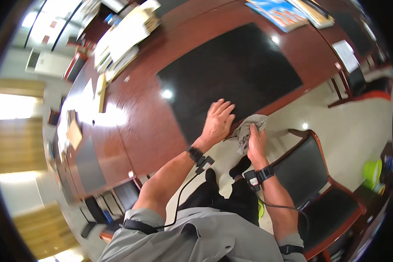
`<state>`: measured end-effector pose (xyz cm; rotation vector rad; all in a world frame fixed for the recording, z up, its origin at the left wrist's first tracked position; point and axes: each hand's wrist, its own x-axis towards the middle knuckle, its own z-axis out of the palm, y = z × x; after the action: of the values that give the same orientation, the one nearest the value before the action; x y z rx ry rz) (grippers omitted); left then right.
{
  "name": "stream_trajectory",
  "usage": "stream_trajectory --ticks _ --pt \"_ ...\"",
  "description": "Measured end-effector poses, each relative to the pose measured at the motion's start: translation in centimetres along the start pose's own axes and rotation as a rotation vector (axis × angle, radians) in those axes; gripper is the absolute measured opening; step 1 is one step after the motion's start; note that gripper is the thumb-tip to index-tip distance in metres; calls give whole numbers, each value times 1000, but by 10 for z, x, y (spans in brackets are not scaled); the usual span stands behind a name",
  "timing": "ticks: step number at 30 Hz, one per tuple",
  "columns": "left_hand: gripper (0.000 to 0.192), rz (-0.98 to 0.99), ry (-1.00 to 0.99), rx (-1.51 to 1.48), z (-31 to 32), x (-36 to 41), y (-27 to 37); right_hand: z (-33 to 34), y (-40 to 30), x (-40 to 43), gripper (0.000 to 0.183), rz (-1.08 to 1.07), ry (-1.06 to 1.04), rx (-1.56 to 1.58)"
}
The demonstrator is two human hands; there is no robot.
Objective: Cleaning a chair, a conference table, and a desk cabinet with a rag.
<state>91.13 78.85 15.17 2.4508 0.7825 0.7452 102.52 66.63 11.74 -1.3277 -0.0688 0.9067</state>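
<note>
My right hand [257, 142] grips a crumpled grey-beige cloth [245, 132] by the near edge of the table. Part of the cloth hangs over that edge. Palm down, my left hand [217, 122] is over the near part of a black desk pad [229, 72], its fingers a little apart and nothing in them. Whether it touches the pad I cannot tell. Beneath the pad is a glossy reddish-brown wooden table [137, 127], with wet-looking streaks on its surface left of the pad.
Stacked papers and folders [124, 42] stand at the table's far left. A colourful printed booklet [278, 14] lies beyond the pad. A wooden chair with black upholstery [301, 167] is close on my right, and another chair [363, 86] stands farther off. A lime-green bin [372, 172] is at the right.
</note>
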Motion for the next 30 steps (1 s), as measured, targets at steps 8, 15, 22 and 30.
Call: stream_trajectory --ticks 8,15,22,30 --pt "31 -147 61 -122 -121 -160 21 72 88 -109 18 419 -332 97" --pt "23 -574 181 27 -203 -317 -5 148 163 -198 19 721 -522 127" --pt "20 -901 317 -85 -218 -404 0 195 211 -247 17 903 -731 77" --pt "25 -1142 395 -222 -213 -433 -26 167 139 -236 26 888 -841 -17"
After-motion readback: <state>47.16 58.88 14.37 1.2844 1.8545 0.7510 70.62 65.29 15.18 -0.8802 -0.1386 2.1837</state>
